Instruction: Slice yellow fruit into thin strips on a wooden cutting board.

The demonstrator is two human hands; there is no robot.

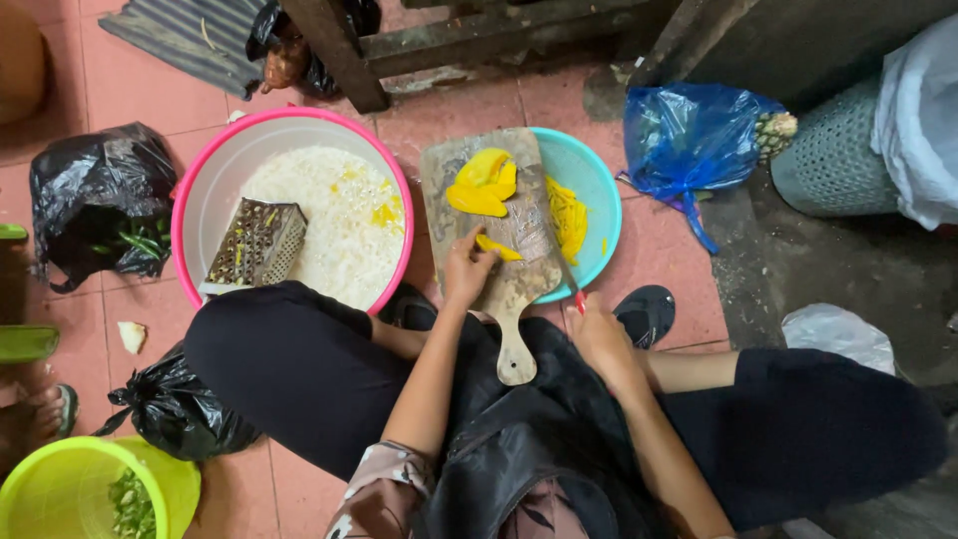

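Note:
A wooden cutting board (511,284) lies across the rim of a teal bowl (596,180) on the tiled floor. Thick yellow fruit pieces (483,184) rest at the board's far end. My left hand (467,268) presses a thin yellow slice (497,248) against the board. My right hand (597,334) grips a knife with a red handle (578,297), its blade reaching up along the board's right edge. Cut yellow strips (567,215) lie inside the teal bowl.
A pink basin (205,185) of white shreds holds a metal box grater (257,245). Black plastic bags (98,205) lie left, a lime green bowl (60,489) near left, a blue bag with a pineapple crown (699,135) far right. My crossed legs and black sandals (647,311) surround the board.

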